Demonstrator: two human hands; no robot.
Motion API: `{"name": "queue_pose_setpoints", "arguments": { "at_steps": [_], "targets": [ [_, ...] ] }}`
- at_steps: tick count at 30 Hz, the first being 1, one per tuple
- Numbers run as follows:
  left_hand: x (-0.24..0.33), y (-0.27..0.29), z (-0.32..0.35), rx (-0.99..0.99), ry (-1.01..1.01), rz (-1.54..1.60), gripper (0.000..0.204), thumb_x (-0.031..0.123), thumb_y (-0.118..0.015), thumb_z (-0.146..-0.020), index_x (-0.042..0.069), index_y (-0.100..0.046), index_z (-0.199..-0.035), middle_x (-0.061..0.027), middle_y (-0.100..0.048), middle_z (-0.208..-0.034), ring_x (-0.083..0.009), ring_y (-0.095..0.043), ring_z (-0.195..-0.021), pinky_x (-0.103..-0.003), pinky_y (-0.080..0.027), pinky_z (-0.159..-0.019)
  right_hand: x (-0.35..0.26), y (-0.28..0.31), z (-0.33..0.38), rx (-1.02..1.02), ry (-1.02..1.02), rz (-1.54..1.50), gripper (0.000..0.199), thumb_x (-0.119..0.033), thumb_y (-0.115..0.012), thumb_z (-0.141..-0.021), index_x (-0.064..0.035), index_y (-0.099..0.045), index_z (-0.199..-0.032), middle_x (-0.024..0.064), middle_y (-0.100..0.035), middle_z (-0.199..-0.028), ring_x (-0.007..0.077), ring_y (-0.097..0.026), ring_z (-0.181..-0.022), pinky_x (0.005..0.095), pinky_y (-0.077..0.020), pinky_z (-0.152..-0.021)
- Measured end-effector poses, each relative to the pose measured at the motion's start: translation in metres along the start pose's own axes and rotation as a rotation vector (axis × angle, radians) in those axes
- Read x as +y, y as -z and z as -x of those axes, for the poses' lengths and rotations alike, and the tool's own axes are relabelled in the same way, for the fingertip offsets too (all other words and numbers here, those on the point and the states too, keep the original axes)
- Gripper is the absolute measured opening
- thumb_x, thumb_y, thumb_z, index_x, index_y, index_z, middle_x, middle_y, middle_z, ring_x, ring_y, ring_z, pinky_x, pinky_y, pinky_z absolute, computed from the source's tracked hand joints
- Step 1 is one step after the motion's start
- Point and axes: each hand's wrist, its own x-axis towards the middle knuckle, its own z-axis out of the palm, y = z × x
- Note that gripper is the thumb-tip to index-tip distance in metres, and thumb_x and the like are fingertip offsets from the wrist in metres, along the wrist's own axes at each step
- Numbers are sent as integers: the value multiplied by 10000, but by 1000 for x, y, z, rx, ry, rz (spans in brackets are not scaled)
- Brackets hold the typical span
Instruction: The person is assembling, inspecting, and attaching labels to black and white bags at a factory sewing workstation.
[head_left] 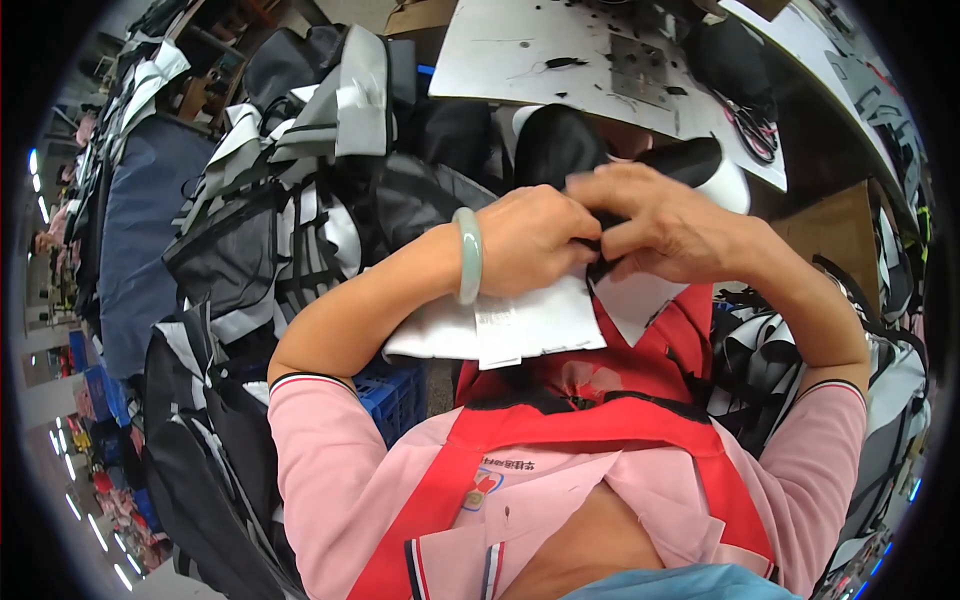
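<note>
Both hands meet in front of my chest over a black-and-white sewn fabric piece [560, 318]. Its white side hangs toward me, and a small white label [497, 340] dangles from its lower edge. My left hand [535, 240], with a pale green bangle [469, 256] at the wrist, is closed with its fingertips pinching the piece's dark upper edge. Right beside it, my right hand [665, 225] has curled fingers on the same dark edge; its upper fingers are slightly blurred. The exact spot where the fingertips meet is partly hidden. Black rounded parts of fabric [560, 150] rise behind the hands.
A white worktable [500, 55] with dark scraps stands ahead, with dark-handled scissors [750, 130] near its right side. Piles of grey, black and white sewn pieces [230, 240] crowd the left, and more [760, 350] lie at right. A blue crate [395, 400] sits below my left arm.
</note>
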Motion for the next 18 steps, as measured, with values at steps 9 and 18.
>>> {"name": "queue_pose_setpoints", "arguments": {
  "at_steps": [9,18],
  "targets": [
    [0,37,-69,93,144,341,193,117,-718,-838,-50,-691,-929,3,-648,-772,-32,-550,-688,-196,-451,-597,10,61,48,77,-429,-142,176,-107,-694,-783,3,-630,-905,132,-578,-819,298,-568,-801,357,-453,-727],
    [-32,64,-145,147,160,359,258,166,-719,-842,-42,-693,-993,-24,-661,-793,-51,-573,-681,-186,-454,-605,63,87,74,237,-650,-117,263,-187,-702,-828,32,-642,-959,91,-633,-895,197,-590,-846,306,-459,-799]
  ]
}}
